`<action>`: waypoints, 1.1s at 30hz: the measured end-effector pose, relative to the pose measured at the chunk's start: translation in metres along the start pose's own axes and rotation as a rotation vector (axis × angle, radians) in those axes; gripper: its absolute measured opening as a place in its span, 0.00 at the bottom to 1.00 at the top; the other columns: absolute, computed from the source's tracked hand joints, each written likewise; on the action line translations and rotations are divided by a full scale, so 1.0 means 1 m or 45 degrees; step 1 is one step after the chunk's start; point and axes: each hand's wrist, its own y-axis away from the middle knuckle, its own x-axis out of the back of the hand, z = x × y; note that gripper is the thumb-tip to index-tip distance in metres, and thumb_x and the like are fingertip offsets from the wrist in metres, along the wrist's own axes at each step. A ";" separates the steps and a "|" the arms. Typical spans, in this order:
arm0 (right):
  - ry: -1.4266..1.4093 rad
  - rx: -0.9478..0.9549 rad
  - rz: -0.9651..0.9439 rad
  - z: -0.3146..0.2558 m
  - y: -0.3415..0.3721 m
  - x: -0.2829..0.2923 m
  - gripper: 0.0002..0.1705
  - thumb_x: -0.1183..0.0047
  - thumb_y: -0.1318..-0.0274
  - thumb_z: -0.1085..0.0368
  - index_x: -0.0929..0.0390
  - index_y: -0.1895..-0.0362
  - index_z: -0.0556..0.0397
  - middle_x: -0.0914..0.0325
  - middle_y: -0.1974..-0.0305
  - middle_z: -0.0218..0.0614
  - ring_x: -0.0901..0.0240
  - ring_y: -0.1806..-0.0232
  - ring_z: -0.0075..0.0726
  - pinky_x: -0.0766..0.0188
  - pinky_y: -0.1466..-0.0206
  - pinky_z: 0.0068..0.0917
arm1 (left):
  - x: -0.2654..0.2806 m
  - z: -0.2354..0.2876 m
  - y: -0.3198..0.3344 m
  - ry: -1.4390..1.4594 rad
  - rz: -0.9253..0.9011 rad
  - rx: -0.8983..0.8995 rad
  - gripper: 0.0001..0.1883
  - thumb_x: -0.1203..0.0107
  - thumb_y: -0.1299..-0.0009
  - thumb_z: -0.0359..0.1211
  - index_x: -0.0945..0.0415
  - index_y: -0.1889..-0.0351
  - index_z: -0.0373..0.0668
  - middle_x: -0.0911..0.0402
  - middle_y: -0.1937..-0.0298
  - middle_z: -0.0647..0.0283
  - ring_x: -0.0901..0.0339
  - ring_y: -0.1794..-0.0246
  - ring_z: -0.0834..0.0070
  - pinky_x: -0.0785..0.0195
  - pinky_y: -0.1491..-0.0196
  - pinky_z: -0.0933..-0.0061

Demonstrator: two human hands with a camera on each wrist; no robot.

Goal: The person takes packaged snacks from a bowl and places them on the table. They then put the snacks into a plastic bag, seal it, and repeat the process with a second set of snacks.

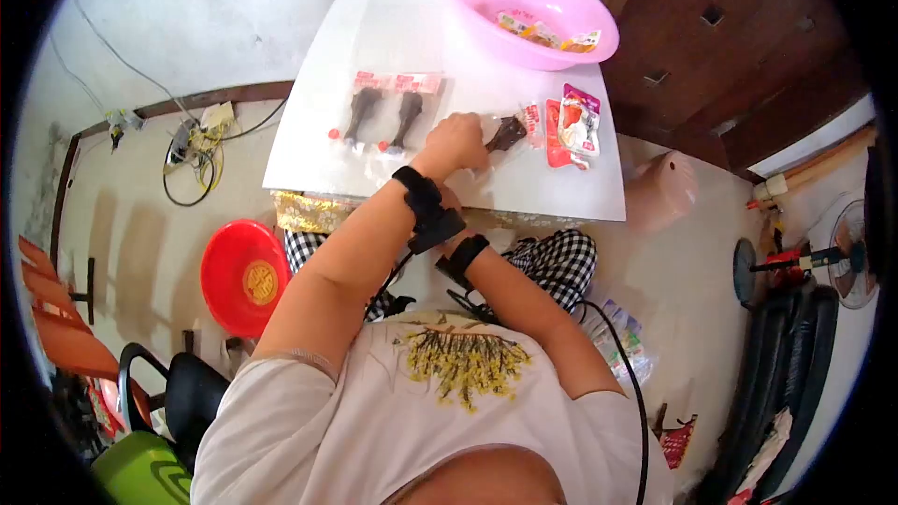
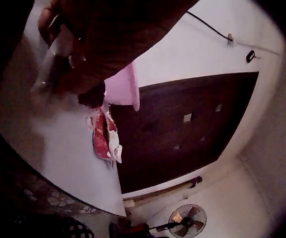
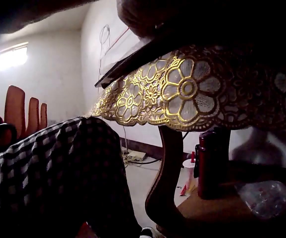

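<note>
Clear bags (image 1: 418, 84) (two, each with a dark drumstick (image 1: 409, 116)) lie left on the table (image 1: 311, 112); the right hand (image 1: 451, 204), mostly hidden at the near edge, has a grip I cannot tell; the left hand (image 1: 456, 142) holds a third bag (image 1: 510, 135); far right, a pink basin (image 1: 543, 0); right, sachets (image 1: 578, 119).

Easiest lane is the bare tabletop (image 1: 313, 103) left of the two flat pouches (image 1: 409, 122), and it carries on past their far ends toward the pink basin (image 1: 533, 54); that basin's tall wall blocks the far right corner though, so you'd have to lift over it; the stacked packets (image 1: 579, 123) make a low bump just near it; front right has some open surface too; the middle's jammed, with the left hand (image 1: 456, 142) at the dark-filled pouch (image 1: 506, 135) and both forearms crossing the front edge; below that, lacy cloth (image 3: 182, 89) and knees crowd things.
</note>
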 end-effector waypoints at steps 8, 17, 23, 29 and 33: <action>0.133 0.012 -0.065 -0.023 -0.017 0.009 0.12 0.45 0.50 0.60 0.22 0.63 0.51 0.20 0.65 0.41 0.23 0.62 0.47 0.29 0.62 0.37 | 0.058 -0.002 0.075 0.467 0.245 -0.116 0.20 0.34 0.53 0.35 0.27 0.63 0.36 0.21 0.67 0.49 0.22 0.66 0.55 0.30 0.62 0.62; 0.227 0.221 0.023 -0.061 -0.030 0.024 0.05 0.45 0.48 0.64 0.22 0.73 0.50 0.28 0.75 0.38 0.28 0.71 0.49 0.31 0.69 0.41 | 0.123 -0.093 0.273 1.593 0.341 0.290 0.27 0.34 0.48 0.31 0.31 0.51 0.36 0.22 0.60 0.63 0.22 0.65 0.78 0.27 0.59 0.78; 0.255 0.114 0.140 -0.078 -0.036 0.027 0.05 0.44 0.47 0.63 0.21 0.70 0.50 0.26 0.73 0.38 0.27 0.71 0.48 0.31 0.69 0.39 | 0.098 -0.116 0.311 1.873 0.196 0.439 0.25 0.36 0.48 0.24 0.30 0.51 0.35 0.21 0.59 0.62 0.21 0.63 0.74 0.26 0.55 0.73; 0.283 0.143 0.174 -0.083 -0.038 0.028 0.05 0.44 0.46 0.63 0.21 0.68 0.49 0.26 0.71 0.37 0.27 0.70 0.47 0.31 0.70 0.38 | 0.086 -0.103 0.276 1.867 0.217 0.454 0.23 0.39 0.41 0.27 0.31 0.48 0.34 0.19 0.60 0.61 0.21 0.69 0.79 0.28 0.70 0.83; 0.259 0.153 0.201 -0.080 -0.038 0.028 0.06 0.44 0.45 0.63 0.20 0.65 0.49 0.26 0.70 0.36 0.26 0.70 0.46 0.30 0.69 0.37 | 0.082 -0.096 0.246 1.929 0.182 0.415 0.18 0.42 0.37 0.26 0.30 0.49 0.35 0.19 0.61 0.61 0.24 0.74 0.84 0.35 0.79 0.88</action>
